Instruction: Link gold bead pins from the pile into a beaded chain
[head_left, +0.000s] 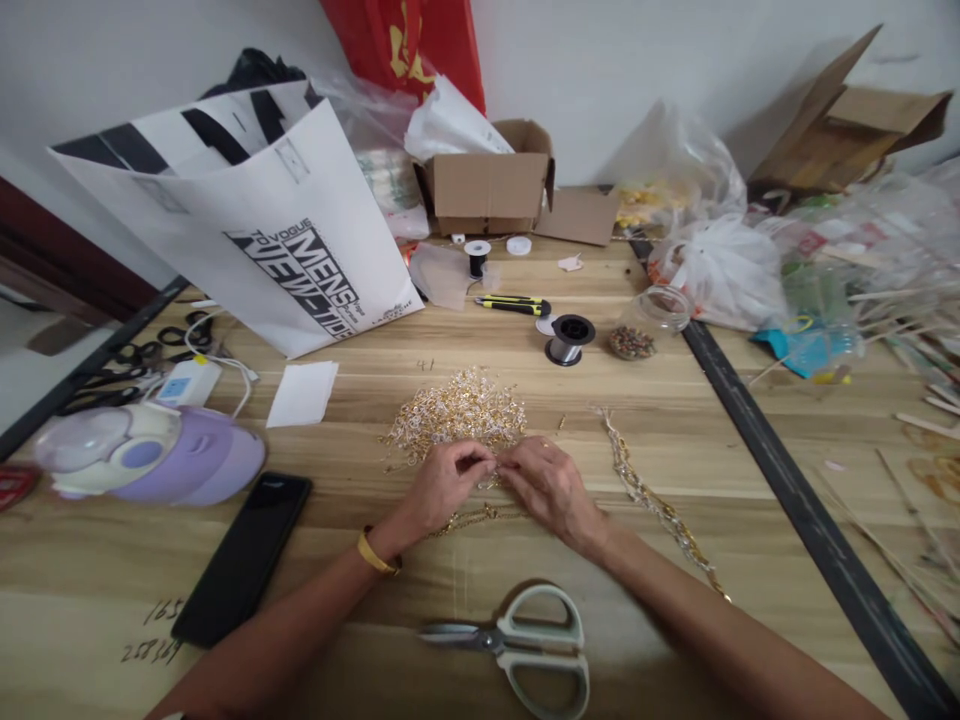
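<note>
My left hand (pixel 448 480), with a yellow band at its wrist, pinches with thumb and forefinger at the near edge of a pile of small gold and clear beads or links (pixel 457 410). Fingertip to fingertip with it, my right hand (pixel 551 488) is also closed in a pinch. Whatever lies between the fingertips is too small to make out. Just below both hands a thin gold chain (pixel 491 512) rests on the table, partly hidden by them. To the right lies a bundle of gold and clear strands (pixel 660 505).
Scissors (pixel 499 640) lie in front of me. A phone (pixel 244 560) and a purple bottle (pixel 187 455) are at the left, below a white paper bag (pixel 300 230). Behind the pile are a wire spool (pixel 570 340), a utility knife (pixel 514 305) and a bead jar (pixel 637 340).
</note>
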